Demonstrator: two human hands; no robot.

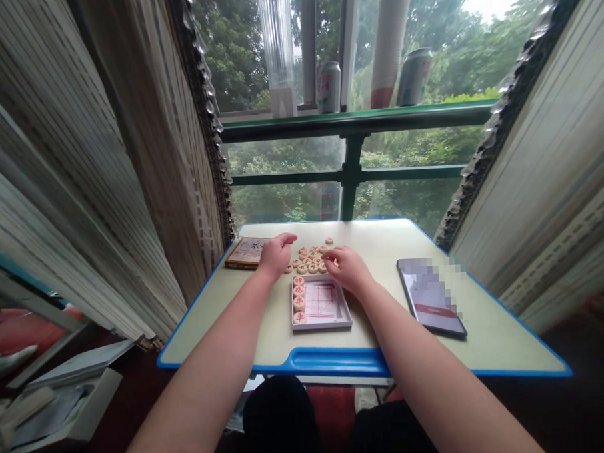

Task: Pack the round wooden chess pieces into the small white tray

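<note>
Round wooden Chinese chess pieces (312, 256) lie in a loose group on the table beyond a shallow white box (322, 327). Four-sided and open-topped, the box has several red-marked pieces (298, 301) in a column along its left side and a red-lined sheet on its floor. My left hand (277, 255) is at the group's left edge, fingers stretched to the right and apart, holding nothing visible. At the group's right edge, my right hand (348, 268) is closed, its fingers curled down at the pieces; what they pinch is hidden. A single piece (329, 240) lies farther back.
A flat printed box (244, 253) is at the table's left, partly behind my left hand. On the right lies a phone or tablet (430, 304). The table (207, 337) has a blue rim and a front tray (338, 362). Cans (329, 88) and stacked cups stand on the sill.
</note>
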